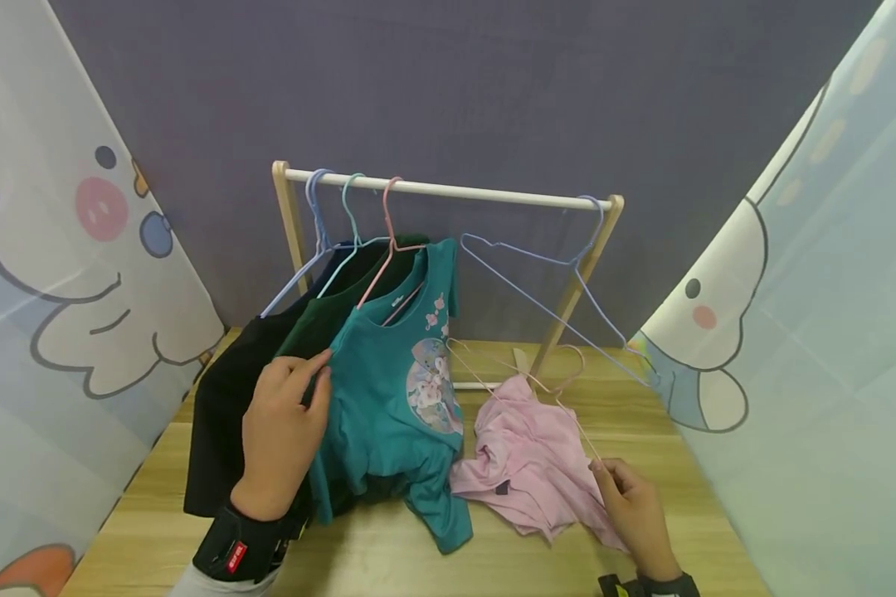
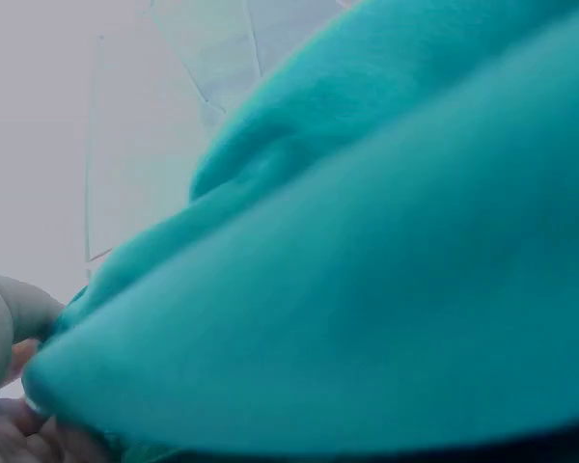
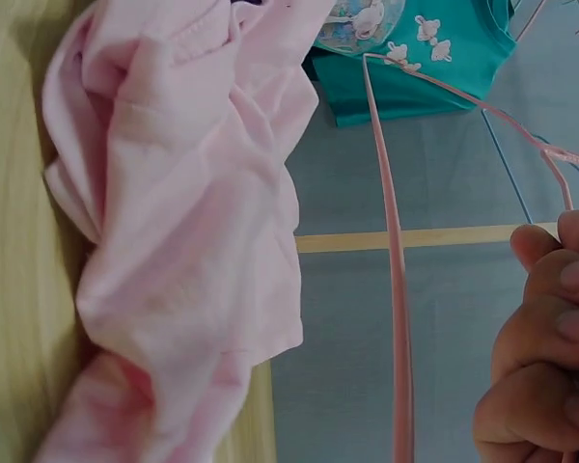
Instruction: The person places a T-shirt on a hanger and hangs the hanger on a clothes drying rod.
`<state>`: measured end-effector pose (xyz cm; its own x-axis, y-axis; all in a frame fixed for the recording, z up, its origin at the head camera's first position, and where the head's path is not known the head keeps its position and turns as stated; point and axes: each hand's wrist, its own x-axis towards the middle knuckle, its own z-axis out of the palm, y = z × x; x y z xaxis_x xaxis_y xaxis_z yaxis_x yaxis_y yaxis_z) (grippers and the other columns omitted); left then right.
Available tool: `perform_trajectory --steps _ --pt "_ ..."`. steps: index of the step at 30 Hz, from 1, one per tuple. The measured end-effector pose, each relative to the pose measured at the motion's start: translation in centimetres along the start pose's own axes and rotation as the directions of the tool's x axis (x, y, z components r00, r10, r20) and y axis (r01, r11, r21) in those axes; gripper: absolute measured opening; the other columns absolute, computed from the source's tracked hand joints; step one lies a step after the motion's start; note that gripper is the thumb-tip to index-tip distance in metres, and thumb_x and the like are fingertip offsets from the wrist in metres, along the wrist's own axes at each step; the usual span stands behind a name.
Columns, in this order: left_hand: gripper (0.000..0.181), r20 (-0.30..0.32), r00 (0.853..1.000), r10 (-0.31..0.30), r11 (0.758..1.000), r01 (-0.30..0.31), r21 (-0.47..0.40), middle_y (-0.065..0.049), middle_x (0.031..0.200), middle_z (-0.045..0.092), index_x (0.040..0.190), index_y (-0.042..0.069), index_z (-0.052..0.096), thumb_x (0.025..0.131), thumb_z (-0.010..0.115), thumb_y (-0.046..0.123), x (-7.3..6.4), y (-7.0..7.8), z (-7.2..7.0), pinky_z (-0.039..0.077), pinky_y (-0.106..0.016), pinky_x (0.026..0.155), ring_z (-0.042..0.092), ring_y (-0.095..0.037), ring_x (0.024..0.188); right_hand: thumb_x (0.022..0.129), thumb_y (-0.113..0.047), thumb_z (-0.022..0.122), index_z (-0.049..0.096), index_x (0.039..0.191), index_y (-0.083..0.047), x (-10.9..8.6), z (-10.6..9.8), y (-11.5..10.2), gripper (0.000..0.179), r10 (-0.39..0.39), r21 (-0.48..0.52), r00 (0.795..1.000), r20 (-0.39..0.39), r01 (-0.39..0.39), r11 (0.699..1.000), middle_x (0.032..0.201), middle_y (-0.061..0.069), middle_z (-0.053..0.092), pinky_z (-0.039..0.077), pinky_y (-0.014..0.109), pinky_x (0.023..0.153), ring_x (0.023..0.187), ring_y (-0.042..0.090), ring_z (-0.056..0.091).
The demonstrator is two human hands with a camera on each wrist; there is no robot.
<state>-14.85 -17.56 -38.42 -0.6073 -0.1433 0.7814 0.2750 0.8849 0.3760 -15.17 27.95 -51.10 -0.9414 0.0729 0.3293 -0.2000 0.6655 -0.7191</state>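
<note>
On the rack's left side hangs a teal shirt [image 1: 377, 390] with a printed front, on a pink hanger [image 1: 388, 228]. My left hand [image 1: 280, 427] pinches the edge of this shirt at its near shoulder; in the left wrist view the teal cloth [image 2: 318, 289] runs up to the fingertips. My right hand [image 1: 635, 510] grips one end of a second, light-pink hanger [image 1: 584, 433], its hook pointing toward the rack. Under that hanger a pink garment [image 1: 526, 464] lies crumpled on the table, also large in the right wrist view.
A rack with a white bar [image 1: 485, 194] and wooden legs stands on the wooden table [image 1: 388, 564]. Dark garments [image 1: 227, 414] hang left of the teal shirt on blue and turquoise hangers. A bare blue hanger [image 1: 578, 264] hangs at the right end. Cartoon-printed curtains [image 1: 829, 332] flank both sides.
</note>
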Motion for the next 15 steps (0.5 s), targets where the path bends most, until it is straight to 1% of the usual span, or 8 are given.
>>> perform_trajectory --steps 2,4,6,8,10,11,12,15 --pt "0.027 -0.049 0.998 0.029 1.000 -0.029 -0.006 -0.014 0.090 0.059 0.111 0.006 0.067 0.089 0.059 0.019 -0.1 0.2 0.2 0.050 -0.044 0.062 0.050 -0.024 0.083 0.091 -0.021 0.059 0.066 0.087 -0.018 -0.2 0.2 -0.1 0.009 0.009 0.007 1.000 -0.006 -0.009 1.000 0.053 -0.006 0.041 0.033 0.022 0.039 0.045 0.008 0.036" --pt "0.024 -0.120 0.989 0.081 0.996 -0.084 -0.017 -0.017 0.092 0.059 0.106 0.002 0.068 0.088 0.059 0.016 -0.1 0.5 0.5 0.047 -0.047 0.067 0.050 -0.029 0.084 0.092 -0.024 0.058 0.066 0.087 -0.017 -0.3 0.3 -0.1 0.011 0.021 0.011 1.000 -0.019 -0.021 1.000 0.052 -0.006 0.041 0.033 0.022 0.039 0.044 0.008 0.036" --pt "0.021 -0.218 0.962 0.166 0.983 -0.180 -0.044 -0.019 0.089 0.060 0.098 -0.001 0.069 0.086 0.059 0.012 -0.3 0.9 0.8 0.044 -0.049 0.067 0.051 -0.032 0.081 0.092 -0.026 0.058 0.066 0.086 -0.017 -0.4 0.4 -0.1 0.013 0.038 0.021 0.999 -0.036 -0.037 0.999 0.052 -0.005 0.042 0.034 0.022 0.039 0.044 0.009 0.036" --pt "0.017 -0.299 0.921 0.252 0.957 -0.282 -0.064 -0.019 0.085 0.061 0.091 -0.002 0.070 0.085 0.058 0.009 -0.6 1.5 1.3 0.044 -0.047 0.064 0.053 -0.033 0.077 0.092 -0.027 0.058 0.067 0.085 -0.016 -0.5 0.4 -0.2 0.015 0.039 0.024 0.998 -0.052 -0.038 0.999 0.051 -0.004 0.043 0.034 0.022 0.039 0.044 0.010 0.036" --pt "0.016 -0.330 0.891 0.312 0.926 -0.363 -0.105 -0.017 0.082 0.062 0.089 -0.001 0.070 0.084 0.057 0.008 -1.1 2.3 1.9 0.046 -0.043 0.061 0.054 -0.030 0.074 0.092 -0.027 0.059 0.067 0.085 -0.015 -0.6 0.5 -0.3 0.016 0.039 0.022 0.997 -0.068 -0.038 0.999 0.051 -0.004 0.043 0.034 0.022 0.038 0.044 0.010 0.037" --pt "0.015 -0.329 0.884 0.333 0.911 -0.392 -0.131 -0.016 0.081 0.062 0.089 0.000 0.070 0.083 0.057 0.007 -1.4 2.7 2.3 0.047 -0.041 0.060 0.055 -0.028 0.073 0.092 -0.027 0.059 0.067 0.085 -0.015 -0.7 0.5 -0.3 0.016 0.042 0.024 0.996 -0.073 -0.040 0.999 0.051 -0.004 0.043 0.034 0.023 0.038 0.043 0.010 0.036" --pt "0.015 -0.311 0.885 0.347 0.899 -0.408 -0.160 -0.014 0.081 0.062 0.090 0.000 0.069 0.083 0.058 0.007 -1.8 3.1 2.8 0.048 -0.040 0.059 0.056 -0.026 0.073 0.092 -0.027 0.059 0.068 0.085 -0.015 -0.7 0.6 -0.3 0.017 0.047 0.024 0.996 -0.079 -0.045 0.999 0.051 -0.004 0.044 0.034 0.023 0.038 0.043 0.010 0.037" --pt "0.018 -0.163 0.925 0.344 0.885 -0.378 -0.271 -0.009 0.086 0.063 0.098 0.003 0.068 0.083 0.059 0.008 -3.3 4.2 4.5 0.052 -0.035 0.062 0.057 -0.019 0.079 0.092 -0.028 0.059 0.068 0.087 -0.013 -0.9 0.7 -0.2 0.018 0.063 0.029 0.995 -0.080 -0.061 0.998 0.051 -0.003 0.045 0.034 0.023 0.038 0.043 0.010 0.037"
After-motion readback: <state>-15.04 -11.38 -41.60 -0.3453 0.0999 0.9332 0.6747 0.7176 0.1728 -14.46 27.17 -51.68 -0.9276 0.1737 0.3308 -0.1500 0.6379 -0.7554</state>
